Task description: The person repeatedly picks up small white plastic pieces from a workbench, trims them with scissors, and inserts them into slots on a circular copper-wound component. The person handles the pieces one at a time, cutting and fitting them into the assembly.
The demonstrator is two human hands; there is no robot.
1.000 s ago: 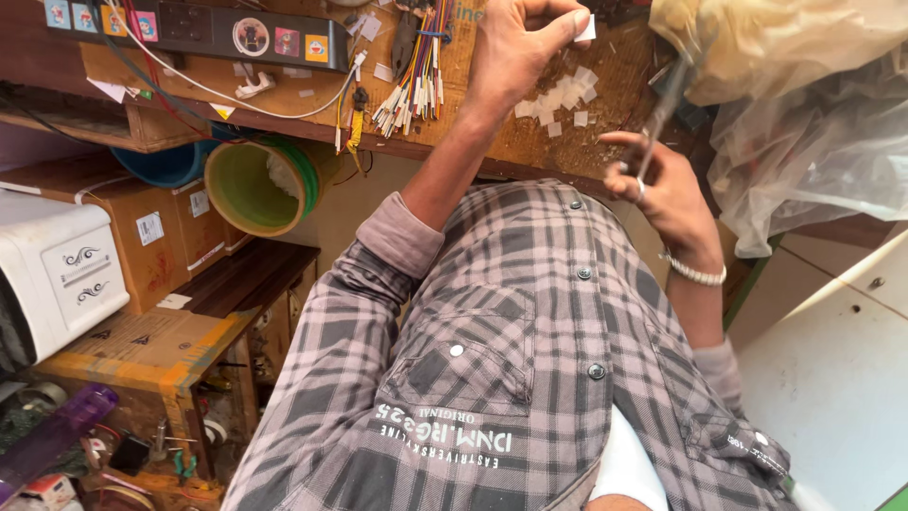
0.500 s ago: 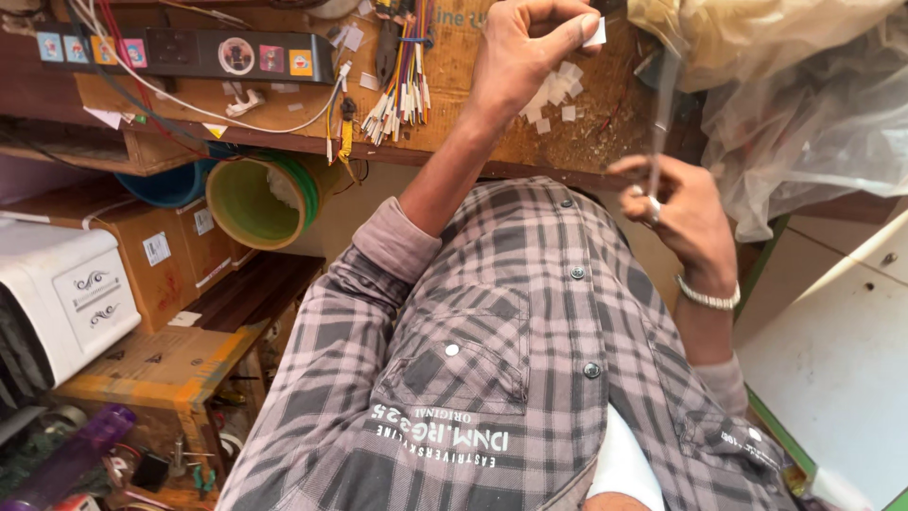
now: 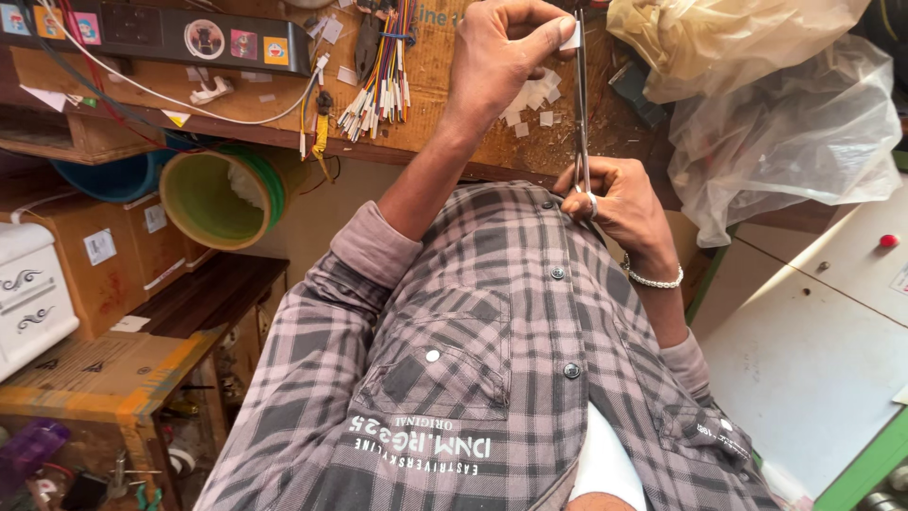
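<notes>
A person in a grey-and-pink plaid shirt (image 3: pixel 473 350) works at a cluttered wooden workbench (image 3: pixel 454 95), seen from a head-worn camera looking down past the chest. Crumpled clear plastic bags (image 3: pixel 776 114) spill over the bench's right end above a white cabinet top (image 3: pixel 804 360). To the left, cardboard boxes (image 3: pixel 95 274) sit beneath the bench beside a green-and-yellow plastic tub (image 3: pixel 213 194) lying on its side. A black power strip (image 3: pixel 161 33) runs along the back of the bench, with a bundle of coloured wires (image 3: pixel 383 76) fanned out near the middle. The right hand (image 3: pixel 615 203), a beaded bracelet (image 3: pixel 653 279) at the wrist, grips the handles of a pair of scissors (image 3: pixel 581 104), whose closed-looking blades point away across the bench. The left hand (image 3: pixel 501 52) is raised over the bench, thumb and forefinger pinching a small white paper piece (image 3: pixel 570 36) right against the scissor blades. More small white squares (image 3: pixel 534 95) lie scattered on the wood just beneath the left hand.
</notes>
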